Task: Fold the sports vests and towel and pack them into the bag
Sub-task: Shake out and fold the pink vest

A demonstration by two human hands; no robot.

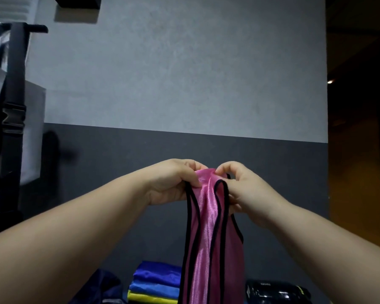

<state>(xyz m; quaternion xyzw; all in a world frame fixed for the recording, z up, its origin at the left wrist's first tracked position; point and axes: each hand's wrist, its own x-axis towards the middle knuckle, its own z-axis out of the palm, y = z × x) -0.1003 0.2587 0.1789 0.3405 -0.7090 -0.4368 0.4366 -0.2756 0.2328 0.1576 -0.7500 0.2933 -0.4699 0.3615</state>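
A pink sports vest (208, 242) with black trim hangs straight down in front of me, held up by its shoulder straps. My left hand (173, 183) pinches the top of the left strap. My right hand (242, 185) pinches the top of the right strap, and the two hands almost touch. Below them lies a stack of folded vests (156, 281), dark blue on top, then light blue, then yellow. A dark blue bag (103, 286) sits at the stack's left, partly cut off by the frame's lower edge.
A black object with white lettering (276, 291) lies at the lower right. A black strap with a buckle (12, 119) hangs at the far left beside white paper bags (33, 132). A grey wall stands close ahead.
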